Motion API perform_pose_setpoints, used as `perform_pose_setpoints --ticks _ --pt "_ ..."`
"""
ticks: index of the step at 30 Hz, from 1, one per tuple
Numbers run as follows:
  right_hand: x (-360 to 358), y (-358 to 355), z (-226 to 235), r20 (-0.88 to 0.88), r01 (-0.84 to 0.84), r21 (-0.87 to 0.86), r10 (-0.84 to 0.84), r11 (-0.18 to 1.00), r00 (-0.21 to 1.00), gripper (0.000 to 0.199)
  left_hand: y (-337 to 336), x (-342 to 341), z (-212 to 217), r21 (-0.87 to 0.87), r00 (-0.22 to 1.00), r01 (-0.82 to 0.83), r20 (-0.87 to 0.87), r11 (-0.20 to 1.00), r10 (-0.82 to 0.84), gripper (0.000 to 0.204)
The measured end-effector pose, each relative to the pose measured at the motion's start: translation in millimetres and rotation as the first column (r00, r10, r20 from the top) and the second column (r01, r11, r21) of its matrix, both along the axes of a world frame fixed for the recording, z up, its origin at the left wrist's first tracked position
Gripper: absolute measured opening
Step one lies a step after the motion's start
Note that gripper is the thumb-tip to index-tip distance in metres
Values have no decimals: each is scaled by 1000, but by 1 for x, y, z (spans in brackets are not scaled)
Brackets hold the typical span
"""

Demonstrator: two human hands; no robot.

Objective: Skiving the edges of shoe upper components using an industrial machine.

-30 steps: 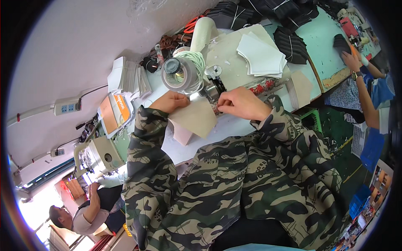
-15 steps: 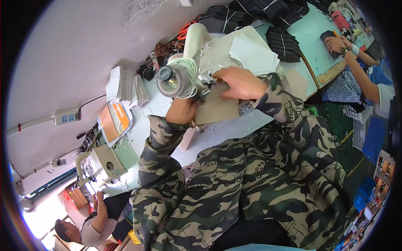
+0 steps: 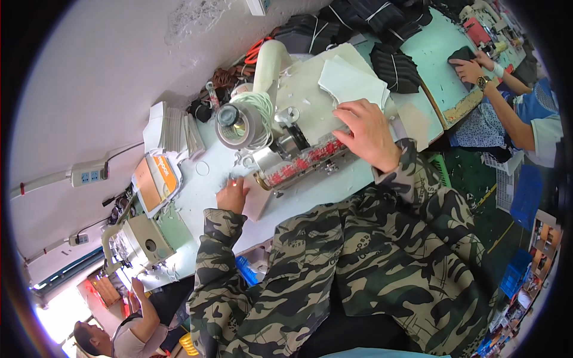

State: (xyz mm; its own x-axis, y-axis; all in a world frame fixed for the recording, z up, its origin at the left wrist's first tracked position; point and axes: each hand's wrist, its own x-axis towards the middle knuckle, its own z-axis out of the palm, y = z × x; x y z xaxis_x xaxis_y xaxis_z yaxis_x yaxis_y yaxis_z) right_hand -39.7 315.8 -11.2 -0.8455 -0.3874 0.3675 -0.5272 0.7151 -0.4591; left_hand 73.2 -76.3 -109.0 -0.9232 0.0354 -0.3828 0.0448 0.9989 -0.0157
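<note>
My left hand [image 3: 231, 196] is over the table beside an upright stack of pale pinkish-beige pieces [image 3: 258, 198]. Its fingers are apart though slightly blurred, and I see nothing held in them. Between my hands lies the sewing-type machine [image 3: 292, 170], a metal arm with worn red paint and a round knob at its left end. My right hand [image 3: 369, 134] hovers at the right end of this machine, just below a pile of white cut sheets [image 3: 352, 80]. Its thumb and fingers are spread, with nothing between them.
A coil of pale cord [image 3: 259, 116] hangs round a cylinder on the machine. Bundles of black pieces [image 3: 394, 67] lie behind. White stacked pieces [image 3: 173, 128] and papers [image 3: 156, 182] are at left. A co-worker's hands [image 3: 468, 68] hold a black piece at right; another person sits lower left.
The grey-beige piece that both hands held over the machine is gone from there, exposing the red-flecked arm. My left hand moved left and down; my right hand moved right.
</note>
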Motion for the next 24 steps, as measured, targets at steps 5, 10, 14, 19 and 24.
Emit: perform_pose_setpoints --ticks 5,10,14,19,24 --pt "47 -31 0 35 -47 -129 52 990 998 28 -6 8 -11 127 985 30 -172 991 -8 31" --pt "44 -52 40 42 -87 -381 111 921 993 33 4 -16 2 280 995 34 -102 959 -6 28" --pt "-6 -106 107 -256 -134 -684 -64 718 964 33 -6 -1 9 118 922 268 -318 956 -220 22" --pt "-27 -112 110 -125 -258 -562 228 786 966 28 -21 -31 57 679 882 -418 462 603 91 18" --pt "-8 -66 79 17 -139 -572 181 808 983 26 45 -64 147 716 831 -489 555 498 18 16"
